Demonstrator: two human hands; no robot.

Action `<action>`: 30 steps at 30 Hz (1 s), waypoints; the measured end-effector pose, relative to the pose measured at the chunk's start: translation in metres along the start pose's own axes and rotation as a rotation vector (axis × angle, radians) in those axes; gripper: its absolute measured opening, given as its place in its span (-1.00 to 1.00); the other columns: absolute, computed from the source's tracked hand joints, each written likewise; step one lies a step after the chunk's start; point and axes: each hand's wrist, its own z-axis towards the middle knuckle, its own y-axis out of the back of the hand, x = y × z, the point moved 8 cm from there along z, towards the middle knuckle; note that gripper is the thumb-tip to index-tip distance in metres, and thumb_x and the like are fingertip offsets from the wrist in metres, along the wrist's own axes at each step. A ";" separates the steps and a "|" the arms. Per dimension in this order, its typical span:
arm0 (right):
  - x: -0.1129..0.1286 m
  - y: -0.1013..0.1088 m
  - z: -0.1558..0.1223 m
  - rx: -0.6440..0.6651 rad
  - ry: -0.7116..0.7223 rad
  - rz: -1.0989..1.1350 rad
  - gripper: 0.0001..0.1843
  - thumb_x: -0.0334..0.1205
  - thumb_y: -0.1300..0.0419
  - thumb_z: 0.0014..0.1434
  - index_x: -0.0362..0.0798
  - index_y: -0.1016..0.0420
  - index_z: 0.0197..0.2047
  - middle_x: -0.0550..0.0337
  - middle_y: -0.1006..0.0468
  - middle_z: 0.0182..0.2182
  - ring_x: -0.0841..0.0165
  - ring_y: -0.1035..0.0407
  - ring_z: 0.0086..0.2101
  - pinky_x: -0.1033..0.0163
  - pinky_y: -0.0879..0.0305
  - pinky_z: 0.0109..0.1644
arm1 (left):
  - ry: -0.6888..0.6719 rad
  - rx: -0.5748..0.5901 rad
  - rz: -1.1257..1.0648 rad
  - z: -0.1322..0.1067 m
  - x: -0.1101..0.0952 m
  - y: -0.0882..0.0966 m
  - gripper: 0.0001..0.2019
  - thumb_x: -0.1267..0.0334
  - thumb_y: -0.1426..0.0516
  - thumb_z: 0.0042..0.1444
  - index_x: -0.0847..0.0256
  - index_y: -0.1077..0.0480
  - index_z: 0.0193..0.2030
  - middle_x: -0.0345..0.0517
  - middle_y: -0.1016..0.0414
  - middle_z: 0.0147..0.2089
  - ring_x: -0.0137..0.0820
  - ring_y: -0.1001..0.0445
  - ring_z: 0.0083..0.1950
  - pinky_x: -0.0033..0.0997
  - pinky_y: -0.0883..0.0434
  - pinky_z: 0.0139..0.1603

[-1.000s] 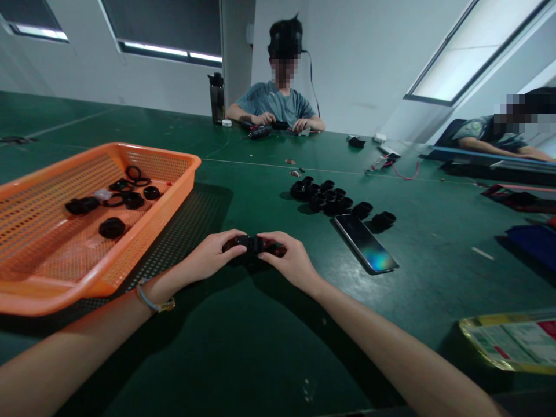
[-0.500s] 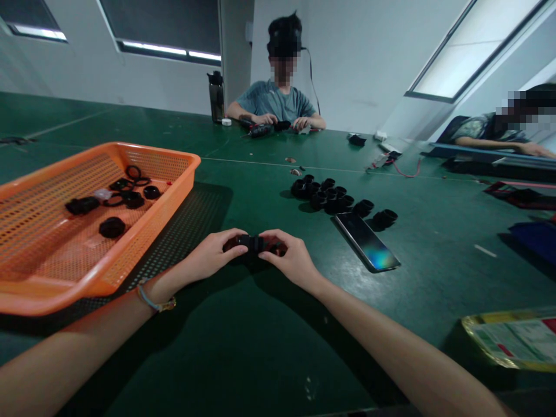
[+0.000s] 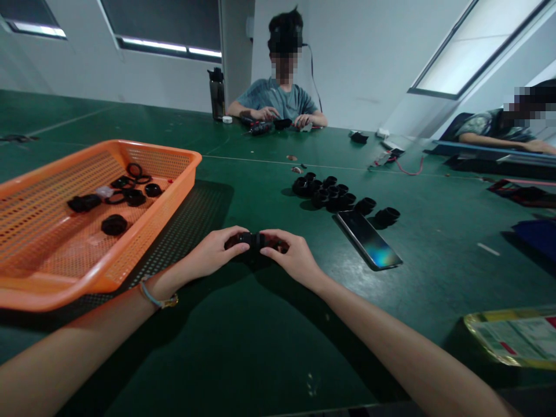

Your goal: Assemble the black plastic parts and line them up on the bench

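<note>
Between my two hands is a black ribbed cylindrical plastic fitting (image 3: 256, 241), held level just above the green table (image 3: 243, 347). My left hand (image 3: 219, 249) pinches its left end between thumb and fingers. On the other end, my right hand (image 3: 289, 252) grips in the same way. The fingers hide much of the fitting, so its ends cannot be made out. To the right and farther back stands a cluster of black plastic fittings (image 3: 332, 197). An orange basket (image 3: 169, 211) on the left holds several black rings and fittings (image 3: 114, 225).
A phone (image 3: 369, 240) lies right of my hands. A yellow-edged packet (image 3: 512, 339) is at the near right. Across the table a person (image 3: 280, 101) works beside a dark bottle (image 3: 216, 94). Another person (image 3: 495, 127) sits at the far right.
The view has shifted very slightly. Both hands keep their hold on the black fitting, and the far person's hand on the left has lifted a little.
</note>
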 end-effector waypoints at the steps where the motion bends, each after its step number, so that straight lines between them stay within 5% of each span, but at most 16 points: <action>1: 0.000 0.000 0.000 -0.003 -0.003 -0.002 -0.69 -0.34 -0.24 0.02 -0.02 -0.51 -0.11 0.17 -0.59 -0.27 0.39 -0.42 -0.36 0.26 -0.31 -0.31 | 0.000 -0.001 0.000 0.000 0.000 0.000 -0.64 0.09 0.01 0.09 0.26 -0.36 -0.07 -0.01 -0.52 -0.14 -0.19 -0.46 -0.12 -0.26 -0.37 -0.13; 22: 0.000 0.002 0.000 -0.018 -0.005 0.015 -0.56 -0.42 -0.25 -0.05 0.00 -0.46 -0.05 0.19 -0.55 -0.26 0.44 -0.37 -0.40 0.32 -0.28 -0.39 | -0.003 0.002 0.025 0.000 0.000 0.000 -0.64 0.10 0.01 0.10 0.27 -0.36 -0.06 -0.03 -0.53 -0.17 -0.22 -0.47 -0.17 -0.31 -0.36 -0.21; 30: 0.003 0.001 -0.001 0.006 0.022 0.004 -0.70 -0.40 -0.24 -0.01 -0.03 -0.48 -0.15 0.21 -0.56 -0.29 0.43 -0.39 -0.40 0.30 -0.28 -0.37 | -0.012 0.015 0.012 0.000 0.000 -0.001 -0.61 0.08 0.03 0.10 0.29 -0.35 -0.06 0.01 -0.51 -0.15 -0.20 -0.46 -0.17 -0.28 -0.35 -0.19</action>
